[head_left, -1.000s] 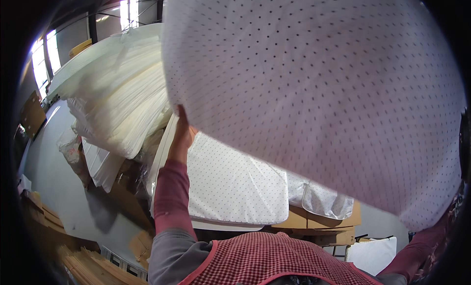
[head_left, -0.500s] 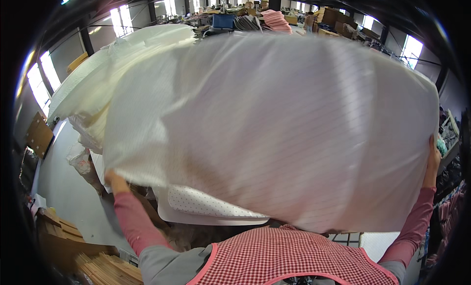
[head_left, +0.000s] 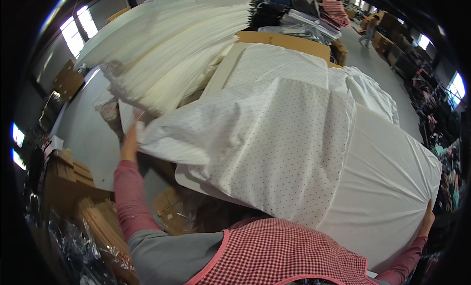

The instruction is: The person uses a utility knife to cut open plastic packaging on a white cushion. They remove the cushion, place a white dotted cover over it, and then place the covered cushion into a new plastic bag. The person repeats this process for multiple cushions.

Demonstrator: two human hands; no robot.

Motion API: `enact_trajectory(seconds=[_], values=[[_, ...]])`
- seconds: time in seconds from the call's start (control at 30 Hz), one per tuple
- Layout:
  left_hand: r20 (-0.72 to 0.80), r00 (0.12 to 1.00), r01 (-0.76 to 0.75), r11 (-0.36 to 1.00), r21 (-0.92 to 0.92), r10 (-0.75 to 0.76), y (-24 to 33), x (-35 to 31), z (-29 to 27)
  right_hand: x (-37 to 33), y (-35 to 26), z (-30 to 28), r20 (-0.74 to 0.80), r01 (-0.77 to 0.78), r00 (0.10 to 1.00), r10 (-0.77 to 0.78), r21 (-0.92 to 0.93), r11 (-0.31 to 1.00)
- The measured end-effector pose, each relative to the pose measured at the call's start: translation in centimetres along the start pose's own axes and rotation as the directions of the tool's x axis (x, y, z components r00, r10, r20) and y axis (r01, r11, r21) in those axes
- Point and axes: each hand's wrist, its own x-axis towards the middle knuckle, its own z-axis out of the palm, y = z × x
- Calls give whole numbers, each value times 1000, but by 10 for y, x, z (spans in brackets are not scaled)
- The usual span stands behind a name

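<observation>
- The left hand [head_left: 129, 142], below a mauve sleeve [head_left: 130, 197], is closed on the left corner of a white cloth with small dark dots [head_left: 289, 152]; the hand is slightly blurred and the exact placing of its fingers cannot be told.
- The right hand [head_left: 428, 220] grips the outer edge of a smooth plain white cloth [head_left: 387, 187], thumb side showing; its other fingers are hidden. Creases in this cloth converge on that hand.
- The dotted cloth spreads from the left hand toward the right hand, raised and rippled near the left, and meets the plain cloth along a seam-like edge between the hands. Whether the two form one piece cannot be told.
- A flat white board with a rounded corner [head_left: 203, 185] shows under the dotted cloth, to the right of the left hand and nearer the body.
- Beyond the left hand and to its right stands a tall pile of thin cream-white sheets [head_left: 181, 64].
- Farther beyond, between the hands, lie a second dotted white cloth [head_left: 282, 63] and a brown cardboard sheet [head_left: 289, 40].
- Nearer the body than the left hand, and to its left, are narrow brown cardboard strips [head_left: 100, 221].
- Far beyond the right hand, to its left, a co-worker [head_left: 369, 31] stands in the aisle.
</observation>
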Motion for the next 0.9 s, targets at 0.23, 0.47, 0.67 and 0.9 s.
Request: enact_trajectory(seconds=[0.23,0.47,0.67,0.9], values=[[112,993,-116,275,954,32,39,-37,95,58,13,17,-65,69,993,-95,-319,945],[-833,433,850,152,505,345,302,-134,-247,-11,-68,110,37,342,938,-345,-277,898],[-825,90,996,-36,84,558,426,-434,-310,-196,-124,262,502,535,701,-506,99,839],[-785,-201,899,-209,-386,585,343,-783,-318,-330,-131,360,854,380,237,-464,358,853]])
